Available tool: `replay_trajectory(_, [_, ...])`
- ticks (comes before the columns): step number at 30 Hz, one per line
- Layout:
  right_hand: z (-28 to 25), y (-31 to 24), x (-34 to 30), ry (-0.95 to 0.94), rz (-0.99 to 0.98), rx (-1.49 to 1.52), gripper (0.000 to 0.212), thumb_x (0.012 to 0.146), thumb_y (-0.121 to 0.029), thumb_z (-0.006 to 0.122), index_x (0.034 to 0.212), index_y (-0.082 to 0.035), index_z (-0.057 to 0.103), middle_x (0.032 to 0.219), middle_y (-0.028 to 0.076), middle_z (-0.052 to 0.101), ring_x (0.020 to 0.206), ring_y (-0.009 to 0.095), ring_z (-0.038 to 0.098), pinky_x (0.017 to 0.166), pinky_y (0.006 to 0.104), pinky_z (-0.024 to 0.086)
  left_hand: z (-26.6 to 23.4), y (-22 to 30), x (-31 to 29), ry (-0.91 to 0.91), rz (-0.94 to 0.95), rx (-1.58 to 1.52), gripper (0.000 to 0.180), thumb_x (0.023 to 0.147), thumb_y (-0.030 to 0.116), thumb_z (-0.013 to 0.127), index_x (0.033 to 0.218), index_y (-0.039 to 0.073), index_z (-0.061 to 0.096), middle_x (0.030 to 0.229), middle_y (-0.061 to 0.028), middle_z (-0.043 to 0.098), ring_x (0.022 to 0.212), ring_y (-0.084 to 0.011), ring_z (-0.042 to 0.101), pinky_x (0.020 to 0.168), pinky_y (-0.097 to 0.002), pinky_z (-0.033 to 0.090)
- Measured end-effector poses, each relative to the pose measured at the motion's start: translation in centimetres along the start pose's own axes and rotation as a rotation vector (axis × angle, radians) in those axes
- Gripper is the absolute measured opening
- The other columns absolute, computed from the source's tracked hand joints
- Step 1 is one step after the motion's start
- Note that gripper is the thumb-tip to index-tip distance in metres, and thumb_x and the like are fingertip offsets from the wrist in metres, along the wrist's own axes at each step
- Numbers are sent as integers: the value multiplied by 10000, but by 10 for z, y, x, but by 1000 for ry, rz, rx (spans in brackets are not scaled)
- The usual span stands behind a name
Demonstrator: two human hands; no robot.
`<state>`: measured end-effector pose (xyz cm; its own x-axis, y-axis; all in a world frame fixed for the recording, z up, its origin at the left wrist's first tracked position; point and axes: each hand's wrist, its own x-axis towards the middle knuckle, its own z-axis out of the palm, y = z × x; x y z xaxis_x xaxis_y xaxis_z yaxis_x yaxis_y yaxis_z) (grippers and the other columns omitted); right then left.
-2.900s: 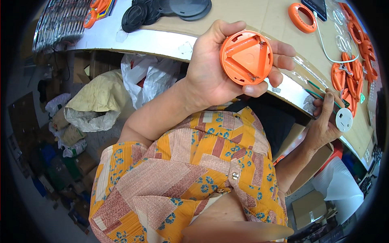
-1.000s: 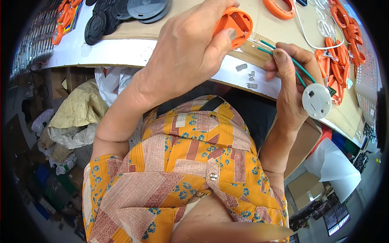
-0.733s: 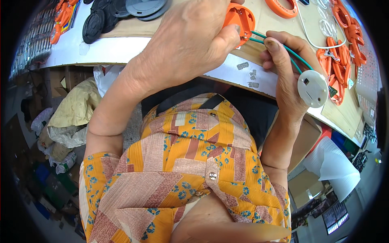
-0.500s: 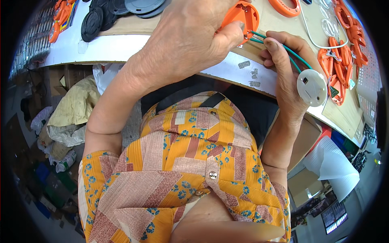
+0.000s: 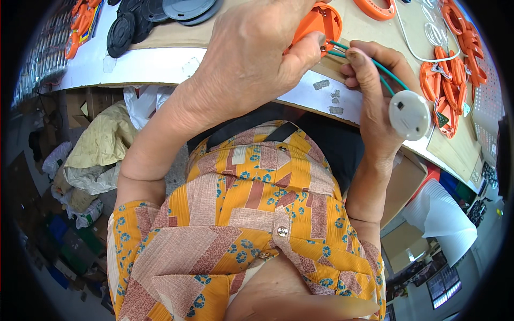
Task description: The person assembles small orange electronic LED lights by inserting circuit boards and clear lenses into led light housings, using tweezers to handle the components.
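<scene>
My left hand [image 5: 257,59] is closed on an orange plastic housing [image 5: 320,24] at the table's front edge. Its thumb presses along the housing's near side, while the other fingers are mostly out of sight at the top. Two green wires [image 5: 386,71] run from small metal contacts in the housing. The fingers of my right hand [image 5: 372,80] pinch these wires close to the housing. At the wires' other end, a round white disc [image 5: 409,115] with a small square slot lies against the heel of my right hand.
Black round lids [image 5: 124,33] and grey discs [image 5: 190,8] lie at the back left. An orange ring [image 5: 376,8] sits behind the housing. Several orange housings with metal parts [image 5: 447,80] are at the right, beside a white cable [image 5: 411,48]. Grey tape scraps [image 5: 335,100] mark the table edge.
Both hands keep their grip and have shifted only slightly. The white disc has moved a little to the left and tilted with my right hand.
</scene>
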<state>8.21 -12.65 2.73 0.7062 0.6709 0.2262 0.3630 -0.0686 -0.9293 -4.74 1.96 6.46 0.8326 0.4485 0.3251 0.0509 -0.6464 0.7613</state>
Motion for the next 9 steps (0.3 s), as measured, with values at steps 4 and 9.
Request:
replay_trajectory(4, [-1, 6, -3, -22, -149, -123, 102, 895, -72, 780, 972, -17, 742, 792, 31, 726, 704, 85, 675, 639, 220, 521, 22, -42, 6, 303, 667, 90, 411, 863, 42, 690, 1233, -78, 557, 1005, -256, 660, 894, -416, 685, 771, -421, 548])
replay_trajectory(9, [-1, 4, -5, -25, -198, -189, 105, 892, -78, 787, 971, -25, 740, 815, 28, 726, 720, 96, 678, 650, 227, 524, 35, -63, 6, 368, 705, 109, 448, 860, 67, 713, 1256, -71, 556, 1032, -259, 665, 917, -417, 691, 792, -429, 553])
